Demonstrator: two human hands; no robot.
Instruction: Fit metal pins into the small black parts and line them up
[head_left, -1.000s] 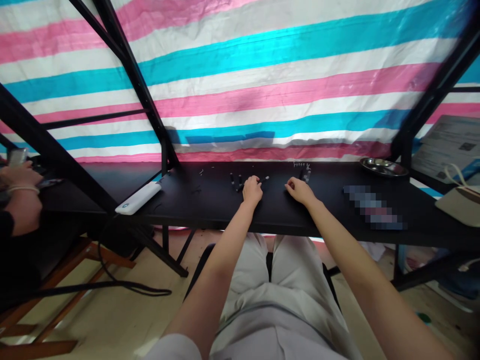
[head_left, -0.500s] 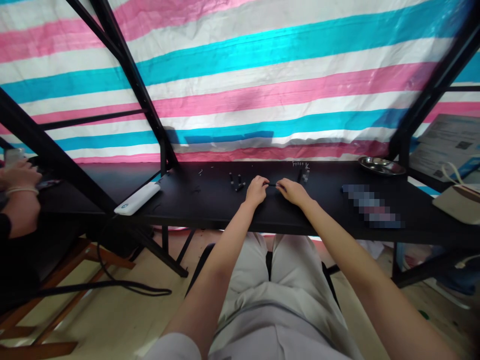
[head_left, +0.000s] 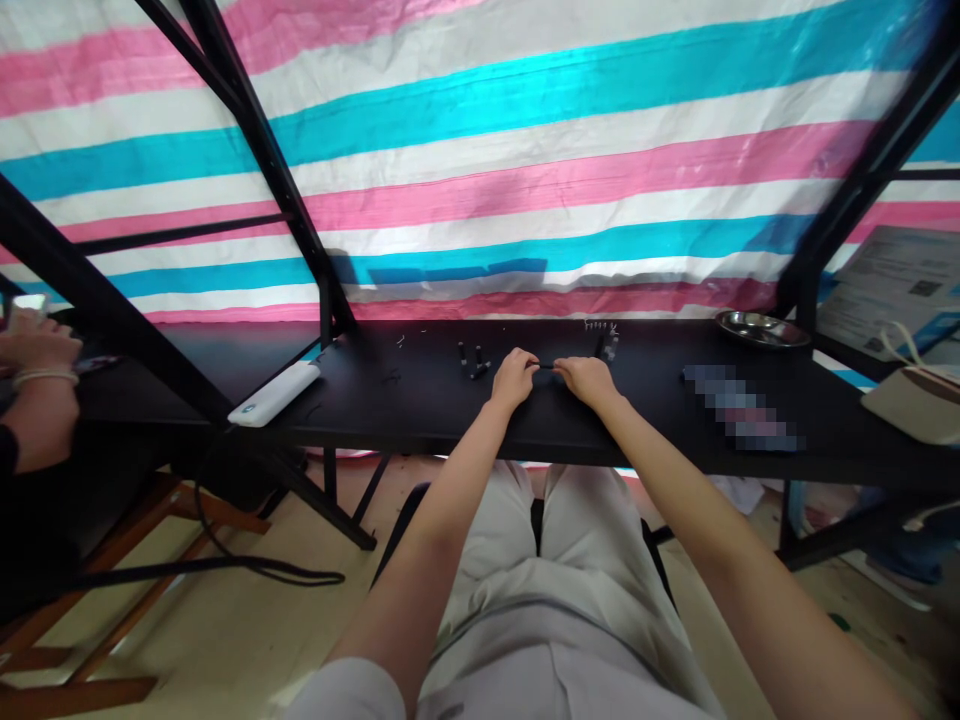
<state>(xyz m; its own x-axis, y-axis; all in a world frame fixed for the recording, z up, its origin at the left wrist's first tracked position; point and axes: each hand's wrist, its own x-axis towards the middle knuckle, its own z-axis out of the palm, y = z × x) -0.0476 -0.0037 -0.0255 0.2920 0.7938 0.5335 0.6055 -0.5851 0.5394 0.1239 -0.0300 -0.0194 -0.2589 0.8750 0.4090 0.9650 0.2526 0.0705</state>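
Note:
My left hand (head_left: 514, 378) and my right hand (head_left: 587, 379) rest close together on the black table (head_left: 420, 405). Both have their fingers curled and pinch the two ends of a small dark rod-like part (head_left: 546, 366) held between them just above the tabletop. A few small black cylinders (head_left: 472, 362) lie just left of my left hand. More small dark pieces (head_left: 609, 345) sit behind my right hand, near the back edge.
A white power bank (head_left: 275, 394) lies at the table's left. A metal dish (head_left: 762, 328) stands at the back right. Another person's hand (head_left: 34, 350) holds a phone at the far left. Black frame bars cross in front of a striped tarp.
My two hands came together from apart. My left hand lifted the small dark part from beside the cylinders, and my right hand took its other end.

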